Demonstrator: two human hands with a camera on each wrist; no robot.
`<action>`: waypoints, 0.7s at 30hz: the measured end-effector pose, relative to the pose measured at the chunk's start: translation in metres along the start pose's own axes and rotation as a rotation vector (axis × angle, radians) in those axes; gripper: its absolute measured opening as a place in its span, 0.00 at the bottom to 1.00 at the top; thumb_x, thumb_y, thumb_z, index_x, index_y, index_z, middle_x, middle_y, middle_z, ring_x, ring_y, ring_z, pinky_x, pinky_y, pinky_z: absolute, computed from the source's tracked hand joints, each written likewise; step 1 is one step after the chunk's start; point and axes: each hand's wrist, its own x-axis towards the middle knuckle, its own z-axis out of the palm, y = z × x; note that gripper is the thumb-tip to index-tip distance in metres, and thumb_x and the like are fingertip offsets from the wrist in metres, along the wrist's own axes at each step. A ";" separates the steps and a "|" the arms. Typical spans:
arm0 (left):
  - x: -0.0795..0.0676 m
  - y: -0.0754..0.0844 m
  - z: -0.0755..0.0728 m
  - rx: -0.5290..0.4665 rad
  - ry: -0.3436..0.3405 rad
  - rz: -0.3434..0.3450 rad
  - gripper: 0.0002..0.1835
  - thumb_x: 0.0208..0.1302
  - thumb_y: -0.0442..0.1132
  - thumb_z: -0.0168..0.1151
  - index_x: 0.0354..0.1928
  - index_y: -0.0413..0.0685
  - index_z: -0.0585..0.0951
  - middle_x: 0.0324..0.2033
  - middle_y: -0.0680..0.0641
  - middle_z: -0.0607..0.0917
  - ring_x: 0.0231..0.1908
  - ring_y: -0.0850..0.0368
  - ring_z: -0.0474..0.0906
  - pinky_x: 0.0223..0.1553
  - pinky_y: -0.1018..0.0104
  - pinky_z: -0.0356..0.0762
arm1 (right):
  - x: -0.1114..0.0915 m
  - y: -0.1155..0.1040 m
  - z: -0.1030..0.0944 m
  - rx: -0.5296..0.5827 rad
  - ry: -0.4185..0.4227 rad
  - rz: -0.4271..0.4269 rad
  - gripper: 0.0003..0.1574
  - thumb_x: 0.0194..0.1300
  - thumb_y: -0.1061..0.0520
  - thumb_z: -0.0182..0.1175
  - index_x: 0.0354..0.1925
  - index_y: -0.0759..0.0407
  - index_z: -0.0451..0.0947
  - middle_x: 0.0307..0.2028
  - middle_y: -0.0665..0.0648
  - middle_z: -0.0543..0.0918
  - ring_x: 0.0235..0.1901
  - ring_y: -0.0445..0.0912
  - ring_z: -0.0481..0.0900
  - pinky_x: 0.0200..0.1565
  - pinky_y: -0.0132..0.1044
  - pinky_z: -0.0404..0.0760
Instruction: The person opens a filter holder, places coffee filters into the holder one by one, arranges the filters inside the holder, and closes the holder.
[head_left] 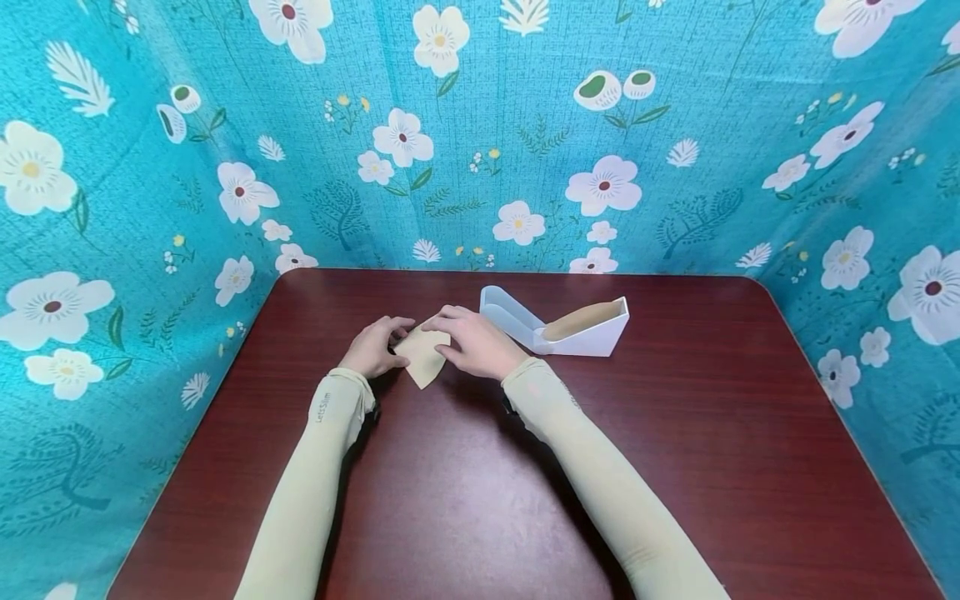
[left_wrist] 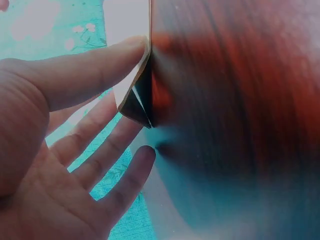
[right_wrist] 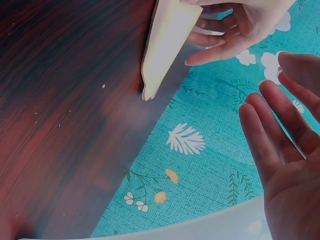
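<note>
A tan paper coffee filter, folded flat with a pointed corner toward me, is between my two hands over the left middle of the table. My left hand pinches its left edge. In the left wrist view the thumb lies against the filter's near face, the fingers are behind it, and its lower end gapes slightly. My right hand hovers at its right side with the fingers extended; in the right wrist view this hand is apart from the filter.
Behind my right hand, a white holder with its lid swung back stands on the dark red table, with tan paper filters inside. Flowered turquoise cloth surrounds the table at the back and sides.
</note>
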 end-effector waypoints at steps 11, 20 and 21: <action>0.004 -0.001 0.002 -0.020 0.033 0.049 0.39 0.51 0.29 0.79 0.68 0.49 0.77 0.51 0.41 0.85 0.53 0.42 0.81 0.56 0.44 0.77 | -0.002 0.002 0.000 0.016 0.004 0.001 0.20 0.69 0.59 0.67 0.59 0.56 0.83 0.54 0.54 0.83 0.50 0.46 0.80 0.53 0.39 0.80; -0.002 0.004 -0.003 -0.197 0.087 0.103 0.18 0.53 0.29 0.79 0.46 0.44 0.84 0.40 0.43 0.85 0.40 0.48 0.80 0.47 0.53 0.78 | -0.002 -0.004 0.000 0.048 0.008 0.010 0.21 0.68 0.59 0.68 0.59 0.54 0.84 0.56 0.52 0.83 0.53 0.45 0.80 0.54 0.39 0.81; -0.002 0.005 -0.005 -0.203 0.093 0.110 0.18 0.53 0.30 0.79 0.46 0.44 0.84 0.40 0.43 0.86 0.40 0.48 0.81 0.46 0.56 0.77 | -0.002 -0.005 -0.001 0.052 0.012 0.010 0.22 0.68 0.59 0.68 0.60 0.54 0.83 0.57 0.53 0.82 0.54 0.45 0.81 0.55 0.40 0.81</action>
